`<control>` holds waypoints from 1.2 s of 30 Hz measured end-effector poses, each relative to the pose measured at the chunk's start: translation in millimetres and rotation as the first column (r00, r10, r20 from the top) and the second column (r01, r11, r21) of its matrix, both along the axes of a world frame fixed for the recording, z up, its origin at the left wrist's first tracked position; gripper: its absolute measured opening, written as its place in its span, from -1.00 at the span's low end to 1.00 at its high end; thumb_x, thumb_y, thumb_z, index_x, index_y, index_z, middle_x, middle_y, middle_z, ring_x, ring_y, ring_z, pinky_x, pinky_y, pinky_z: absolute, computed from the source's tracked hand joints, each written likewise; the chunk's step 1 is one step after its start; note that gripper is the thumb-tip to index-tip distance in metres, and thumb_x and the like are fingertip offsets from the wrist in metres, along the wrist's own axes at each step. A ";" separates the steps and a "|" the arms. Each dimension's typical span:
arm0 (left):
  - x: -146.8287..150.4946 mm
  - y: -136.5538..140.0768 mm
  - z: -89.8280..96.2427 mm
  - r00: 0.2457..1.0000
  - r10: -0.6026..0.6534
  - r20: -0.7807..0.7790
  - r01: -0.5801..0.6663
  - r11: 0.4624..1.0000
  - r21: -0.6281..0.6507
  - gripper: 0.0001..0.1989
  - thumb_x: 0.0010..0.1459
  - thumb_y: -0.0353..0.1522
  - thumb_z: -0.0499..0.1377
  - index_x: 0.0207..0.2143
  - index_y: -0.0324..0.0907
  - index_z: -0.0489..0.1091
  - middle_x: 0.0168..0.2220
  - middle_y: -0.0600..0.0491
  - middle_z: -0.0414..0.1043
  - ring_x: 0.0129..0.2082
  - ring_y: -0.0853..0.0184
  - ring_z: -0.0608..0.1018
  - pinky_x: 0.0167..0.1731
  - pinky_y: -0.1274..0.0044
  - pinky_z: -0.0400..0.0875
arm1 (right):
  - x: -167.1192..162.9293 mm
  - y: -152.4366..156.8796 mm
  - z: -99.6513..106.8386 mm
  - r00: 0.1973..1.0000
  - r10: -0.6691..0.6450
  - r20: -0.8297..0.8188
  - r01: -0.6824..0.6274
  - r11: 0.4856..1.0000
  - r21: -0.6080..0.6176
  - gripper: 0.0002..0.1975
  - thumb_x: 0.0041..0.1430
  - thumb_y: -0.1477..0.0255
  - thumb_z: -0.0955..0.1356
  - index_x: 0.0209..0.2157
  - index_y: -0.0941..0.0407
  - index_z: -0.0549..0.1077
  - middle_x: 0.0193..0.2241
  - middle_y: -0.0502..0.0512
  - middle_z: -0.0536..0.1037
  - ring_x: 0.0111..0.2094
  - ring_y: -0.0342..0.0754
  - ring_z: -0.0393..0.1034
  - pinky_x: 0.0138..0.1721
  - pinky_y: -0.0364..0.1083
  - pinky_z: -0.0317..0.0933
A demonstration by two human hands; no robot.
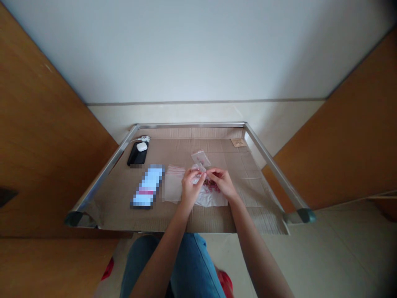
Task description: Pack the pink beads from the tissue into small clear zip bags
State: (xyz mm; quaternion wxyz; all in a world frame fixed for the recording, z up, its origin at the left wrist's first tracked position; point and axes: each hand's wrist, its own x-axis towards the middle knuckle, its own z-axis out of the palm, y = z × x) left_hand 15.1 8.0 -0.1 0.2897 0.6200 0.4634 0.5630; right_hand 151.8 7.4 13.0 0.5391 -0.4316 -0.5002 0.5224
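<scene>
My left hand [191, 187] pinches a small clear plastic bag [198, 167] over the middle of the tray. Thumb and forefinger of my right hand [224, 184] meet at the bag's edge, close against the left fingertips; anything tiny between them is too small to make out. Beneath my hands, a heap of small dark-red beads or bead-like pieces [212, 186] lies on a white plastic sheet or bag [211, 201]. Beyond them rests another clear bag [201, 157] with a few reddish bits in it. Left of my left hand is a stack of flat clear bags with pinkish edges [173, 182].
The cardboard-lined tray [118, 215] has a raised metal rail [192, 125]. On its left lie a lit phone [148, 186], a black flat device [136, 157], a white earbud case [142, 147] and a white plug [144, 138]. A brown paper label [238, 142] lies back right.
</scene>
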 end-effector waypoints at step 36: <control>0.9 0.4 -1.0 0.975 0.004 -0.222 0.016 0.996 0.088 -0.89 0.12 -0.42 0.06 -0.38 -0.17 0.38 -0.27 0.00 0.35 -0.23 0.34 0.45 -0.20 0.46 0.40 | -5.6 -4.5 1.1 0.915 -0.119 0.385 0.049 0.981 0.189 -0.75 0.06 0.18 0.32 -0.42 0.10 0.42 -0.56 -0.02 0.43 -0.55 -0.14 0.27 -0.50 -0.18 0.12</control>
